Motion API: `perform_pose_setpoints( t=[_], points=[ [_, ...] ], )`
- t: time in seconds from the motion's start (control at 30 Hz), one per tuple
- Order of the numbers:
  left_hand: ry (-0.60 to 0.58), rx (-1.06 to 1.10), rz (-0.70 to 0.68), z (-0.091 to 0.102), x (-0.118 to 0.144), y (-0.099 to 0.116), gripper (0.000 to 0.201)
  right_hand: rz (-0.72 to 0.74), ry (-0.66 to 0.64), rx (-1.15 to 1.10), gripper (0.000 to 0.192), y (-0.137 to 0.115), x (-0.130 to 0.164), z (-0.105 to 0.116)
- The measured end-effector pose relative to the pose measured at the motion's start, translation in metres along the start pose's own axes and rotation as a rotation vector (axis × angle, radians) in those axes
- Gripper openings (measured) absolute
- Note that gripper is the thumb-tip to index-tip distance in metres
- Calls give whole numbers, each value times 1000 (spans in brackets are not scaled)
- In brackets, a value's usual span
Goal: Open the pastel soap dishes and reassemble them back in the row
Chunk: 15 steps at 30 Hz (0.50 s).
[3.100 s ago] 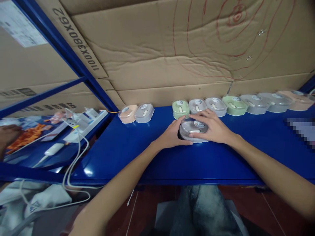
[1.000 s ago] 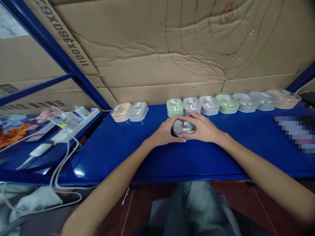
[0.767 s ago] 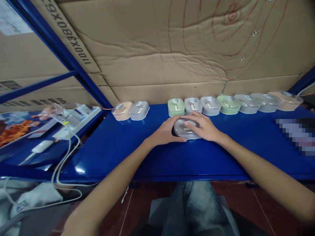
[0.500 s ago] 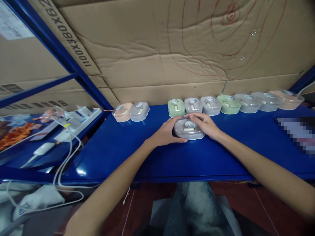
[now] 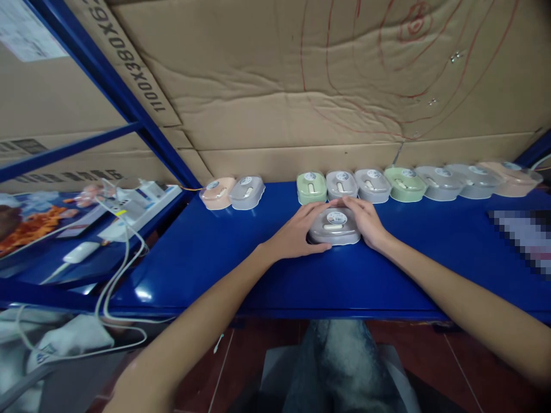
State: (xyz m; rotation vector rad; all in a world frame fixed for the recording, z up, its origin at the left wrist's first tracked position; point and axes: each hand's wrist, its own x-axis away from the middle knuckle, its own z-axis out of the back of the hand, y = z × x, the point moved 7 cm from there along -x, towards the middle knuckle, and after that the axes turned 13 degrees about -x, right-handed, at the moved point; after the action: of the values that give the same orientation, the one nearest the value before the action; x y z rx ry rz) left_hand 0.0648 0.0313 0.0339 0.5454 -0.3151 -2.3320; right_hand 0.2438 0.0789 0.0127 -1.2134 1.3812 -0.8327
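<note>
hands cupped a grey lidded case [image 5: 334,226] from both sides, steadying it flat | left hand [image 5: 297,235] curled on its left edge, right hand [image 5: 365,221] on its right | case sat on the blue table [image 5: 206,258], just before a back row of cases [image 5: 404,183] lined along the cardboard wall [image 5: 275,86]

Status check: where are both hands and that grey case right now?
Left hand and right hand grip the grey case from both sides, resting on the blue shelf. Row of boxed cases directly behind, close to the fingers.
</note>
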Motion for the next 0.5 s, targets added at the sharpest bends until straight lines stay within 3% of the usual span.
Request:
perform_pose_setpoints(
  t=[0.3, 0.5],
  points=[
    [-22, 78, 5, 3, -1, 3, 98, 69, -54, 89, 37, -3, 0, -1],
    [4, 113, -26, 11, -1, 3, 76, 61, -83, 100, 39, -5, 1, -2]
  ],
)
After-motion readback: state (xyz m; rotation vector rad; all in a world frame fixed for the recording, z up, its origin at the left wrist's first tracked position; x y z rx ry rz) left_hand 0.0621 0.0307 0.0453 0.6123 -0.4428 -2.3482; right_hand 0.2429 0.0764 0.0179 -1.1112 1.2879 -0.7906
